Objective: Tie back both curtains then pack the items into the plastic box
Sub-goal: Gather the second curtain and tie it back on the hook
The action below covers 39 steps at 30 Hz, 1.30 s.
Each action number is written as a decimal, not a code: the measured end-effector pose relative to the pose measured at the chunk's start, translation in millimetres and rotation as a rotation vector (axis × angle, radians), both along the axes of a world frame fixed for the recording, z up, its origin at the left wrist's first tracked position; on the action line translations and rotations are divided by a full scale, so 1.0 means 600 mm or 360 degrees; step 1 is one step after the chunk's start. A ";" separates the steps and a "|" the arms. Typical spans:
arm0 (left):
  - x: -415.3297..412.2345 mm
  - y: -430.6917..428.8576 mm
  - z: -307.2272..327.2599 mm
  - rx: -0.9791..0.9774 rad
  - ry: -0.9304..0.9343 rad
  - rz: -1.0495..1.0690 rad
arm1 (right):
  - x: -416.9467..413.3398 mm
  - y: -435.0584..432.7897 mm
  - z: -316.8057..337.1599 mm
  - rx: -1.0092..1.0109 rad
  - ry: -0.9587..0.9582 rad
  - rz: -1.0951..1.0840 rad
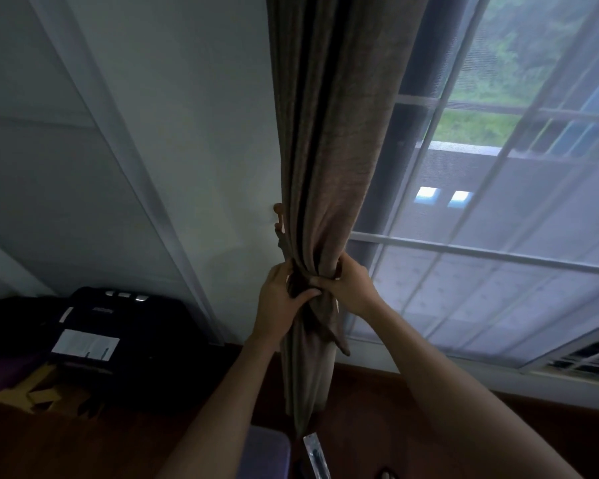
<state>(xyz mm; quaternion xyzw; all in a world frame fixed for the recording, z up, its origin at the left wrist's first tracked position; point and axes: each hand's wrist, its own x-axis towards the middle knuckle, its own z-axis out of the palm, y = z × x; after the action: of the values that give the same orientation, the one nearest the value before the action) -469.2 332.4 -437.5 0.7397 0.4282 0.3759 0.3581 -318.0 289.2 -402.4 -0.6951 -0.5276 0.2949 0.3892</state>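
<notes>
Tie-back being cinched round the gathered brown curtain, close by the wall.
Left hand (281,299) and right hand (346,288) meet at the front of the curtain (325,150), fingers curled and pinching the tie-back (338,340) where it wraps the bunched folds, probably to draw the knot tight and hold the cloth off the glass; one loose end hangs below. Just behind, a small hook (278,210) on the wall, dim and hard to make out, seems to anchor the band. Left on the floor sits a black case (118,326); a sheer curtain (498,288) veils the window (464,129) beyond.
</notes>
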 end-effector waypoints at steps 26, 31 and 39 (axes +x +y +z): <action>0.059 0.048 0.020 -0.0203 -0.0012 0.0162 | 0.077 0.069 0.003 -0.0438 0.0942 0.0046; 0.063 0.051 0.019 -0.0224 -0.0017 0.0231 | 0.075 0.040 -0.009 -0.0345 0.1148 -0.0046; 0.060 0.043 0.029 -0.0206 0.0076 0.0284 | 0.064 0.041 -0.039 -0.0302 -0.0135 0.0045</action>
<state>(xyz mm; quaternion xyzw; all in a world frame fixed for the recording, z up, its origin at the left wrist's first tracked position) -433.1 358.4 -420.0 0.6827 0.5242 0.3602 0.3598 -279.7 313.7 -426.0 -0.7332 -0.5230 0.3194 0.2948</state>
